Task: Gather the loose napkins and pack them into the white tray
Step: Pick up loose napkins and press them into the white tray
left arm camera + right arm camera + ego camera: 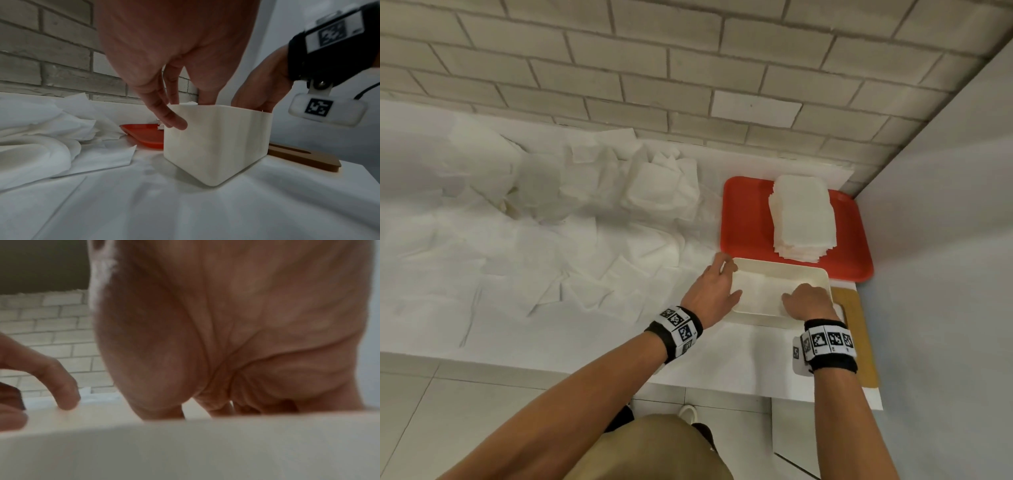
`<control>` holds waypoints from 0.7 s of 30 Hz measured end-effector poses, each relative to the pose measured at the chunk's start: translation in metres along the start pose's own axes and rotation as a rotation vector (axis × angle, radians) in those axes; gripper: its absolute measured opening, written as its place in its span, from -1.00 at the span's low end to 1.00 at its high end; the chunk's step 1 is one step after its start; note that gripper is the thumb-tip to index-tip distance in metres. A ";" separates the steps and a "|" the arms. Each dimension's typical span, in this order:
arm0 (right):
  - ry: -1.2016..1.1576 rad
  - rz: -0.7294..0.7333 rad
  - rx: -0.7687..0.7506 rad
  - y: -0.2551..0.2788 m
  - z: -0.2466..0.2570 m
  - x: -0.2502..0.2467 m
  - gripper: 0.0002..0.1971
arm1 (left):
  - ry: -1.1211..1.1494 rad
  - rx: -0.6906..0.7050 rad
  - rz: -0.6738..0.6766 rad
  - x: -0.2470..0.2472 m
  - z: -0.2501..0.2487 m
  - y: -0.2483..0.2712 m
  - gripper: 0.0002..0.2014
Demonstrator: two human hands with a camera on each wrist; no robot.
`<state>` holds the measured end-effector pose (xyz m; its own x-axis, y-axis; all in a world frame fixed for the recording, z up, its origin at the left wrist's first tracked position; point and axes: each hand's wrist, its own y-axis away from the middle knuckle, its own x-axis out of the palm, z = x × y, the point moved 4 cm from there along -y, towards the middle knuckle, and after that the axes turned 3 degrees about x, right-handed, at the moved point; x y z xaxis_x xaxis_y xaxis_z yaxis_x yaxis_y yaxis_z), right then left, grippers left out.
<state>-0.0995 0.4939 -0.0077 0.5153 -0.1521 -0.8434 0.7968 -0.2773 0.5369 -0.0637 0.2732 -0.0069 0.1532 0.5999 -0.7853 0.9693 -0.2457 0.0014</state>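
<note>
White tray (784, 270) at near right of bench (585, 339), long axis left-right, just near of red tray (746, 219). Both hands at it: left hand (714, 287) pinching the left end wall, thumb outside; right hand (808, 301) reaching inside at right end, fingers hidden, cannot tell its state. Loose napkins (571, 274) spread left and far; left hand nearer to them.

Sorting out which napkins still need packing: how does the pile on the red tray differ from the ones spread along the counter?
The stack on the red tray is squared up, tall and compact; the loose napkins lie scattered, crumpled and overlapping in a low layer. The stack sits behind the white tray; the loose napkins spread to its left, along the wall. Both are plain white, and neither is touched by a hand.
</note>
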 end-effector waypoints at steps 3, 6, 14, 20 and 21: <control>-0.127 -0.007 0.058 0.005 0.003 -0.003 -0.52 | 0.072 0.034 0.006 -0.010 0.005 0.004 -0.53; -0.244 -0.189 0.095 0.030 0.013 -0.020 -0.55 | 0.162 -0.006 -0.090 -0.048 0.041 0.010 -0.68; -0.535 -0.325 -0.345 0.115 0.169 0.003 -0.85 | -0.231 -0.390 0.025 -0.206 0.270 0.034 -0.37; -0.700 -0.133 -0.487 0.102 0.329 0.056 -0.82 | -0.419 -0.468 0.206 -0.235 0.357 0.067 0.23; -0.709 -0.130 -0.499 0.096 0.353 0.061 -0.78 | -0.447 -0.447 0.136 -0.235 0.359 0.071 0.22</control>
<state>-0.1026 0.1234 -0.0149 0.2255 -0.7480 -0.6242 0.9660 0.0886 0.2428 -0.0998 -0.1583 -0.0442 0.2788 0.1867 -0.9420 0.9482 0.1020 0.3009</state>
